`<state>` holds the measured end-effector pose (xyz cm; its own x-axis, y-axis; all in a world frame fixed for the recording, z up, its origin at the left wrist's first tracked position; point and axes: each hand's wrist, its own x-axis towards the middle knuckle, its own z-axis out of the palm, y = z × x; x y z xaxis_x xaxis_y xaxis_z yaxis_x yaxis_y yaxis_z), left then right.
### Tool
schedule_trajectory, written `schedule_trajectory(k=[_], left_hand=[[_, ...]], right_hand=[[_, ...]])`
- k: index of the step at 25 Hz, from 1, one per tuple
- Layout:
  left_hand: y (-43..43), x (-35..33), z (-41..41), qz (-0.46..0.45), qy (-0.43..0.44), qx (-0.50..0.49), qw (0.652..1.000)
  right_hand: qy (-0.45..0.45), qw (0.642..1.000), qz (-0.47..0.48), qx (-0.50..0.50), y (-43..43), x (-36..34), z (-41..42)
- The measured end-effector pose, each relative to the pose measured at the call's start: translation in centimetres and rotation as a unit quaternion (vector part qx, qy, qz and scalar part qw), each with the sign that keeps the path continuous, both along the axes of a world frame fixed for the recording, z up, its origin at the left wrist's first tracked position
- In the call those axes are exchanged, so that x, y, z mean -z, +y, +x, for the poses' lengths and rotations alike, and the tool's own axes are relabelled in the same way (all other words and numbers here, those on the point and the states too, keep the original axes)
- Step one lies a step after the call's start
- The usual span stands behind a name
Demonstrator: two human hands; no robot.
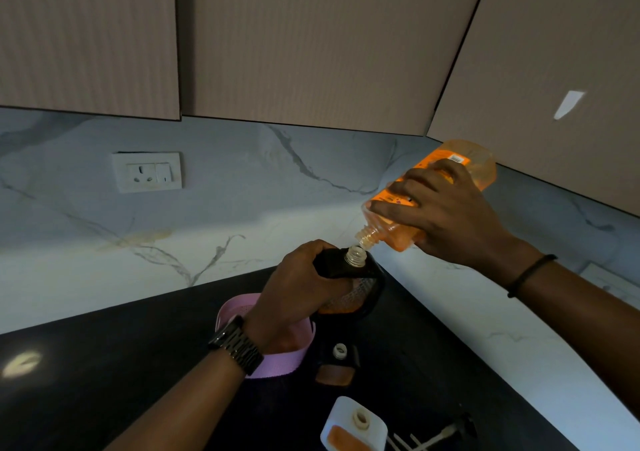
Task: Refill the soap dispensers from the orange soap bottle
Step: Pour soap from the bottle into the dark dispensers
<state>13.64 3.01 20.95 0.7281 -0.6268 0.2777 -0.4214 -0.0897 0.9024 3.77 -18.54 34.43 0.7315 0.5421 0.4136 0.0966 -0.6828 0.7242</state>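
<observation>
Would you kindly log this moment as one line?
left hand: grips black dispenser, uncapped | right hand: tilts orange soap bottle, neck over dispenser mouth | counter: second black dispenser, white dispenser

Home kitchen: wall cabinets (311,45), marble backsplash (242,187), dark counter (104,364).

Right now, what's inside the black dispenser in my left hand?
Low in the black dispenser, orange soap shows through its clear side. The left hand covers the rest, so the level is hidden.
</observation>
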Motion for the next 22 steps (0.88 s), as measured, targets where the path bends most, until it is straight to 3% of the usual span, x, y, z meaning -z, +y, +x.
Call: schedule_trajectory(k=[22], left_hand=[[-0.5, 0.99, 0.59, -0.006, 0.012, 0.006, 1.0]], right_hand=[[0.029, 0.999, -0.006, 0.033, -0.38, -0.26, 0.66]])
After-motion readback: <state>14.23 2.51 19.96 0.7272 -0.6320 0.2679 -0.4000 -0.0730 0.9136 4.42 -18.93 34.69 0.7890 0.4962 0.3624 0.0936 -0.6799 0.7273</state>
